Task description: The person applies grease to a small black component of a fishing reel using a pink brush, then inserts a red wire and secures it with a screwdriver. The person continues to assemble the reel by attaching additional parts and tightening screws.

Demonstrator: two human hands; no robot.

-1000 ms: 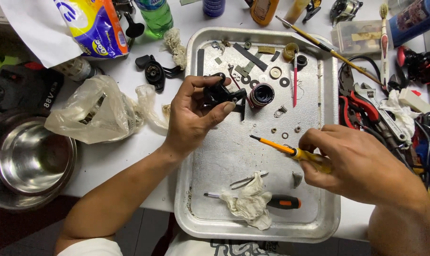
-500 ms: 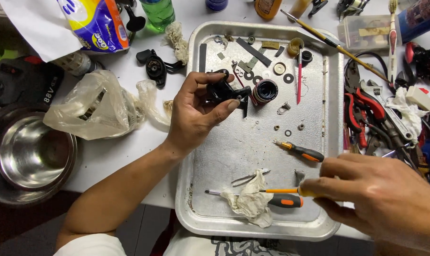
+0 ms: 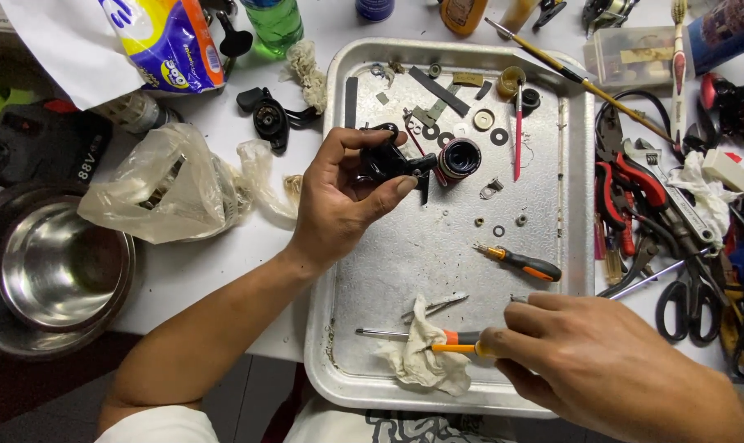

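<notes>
Left hand (image 3: 339,201): your fingers were curled tight around a small black reel body (image 3: 386,160), held just above the upper middle of the metal tray (image 3: 339,246).
Right hand (image 3: 593,361): your fingertips pinched the orange-and-black handle of a screwdriver (image 3: 421,338), its shaft lying across a crumpled rag (image 3: 421,365) at the tray's near edge.
Nearby: a second orange-handled screwdriver (image 3: 521,262) lay loose on the tray.

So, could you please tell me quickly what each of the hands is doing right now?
Left hand: closed around a small black mechanical part, held above the metal tray.
Right hand: fingers closed on the orange-handled screwdriver lying in the tray.
</notes>
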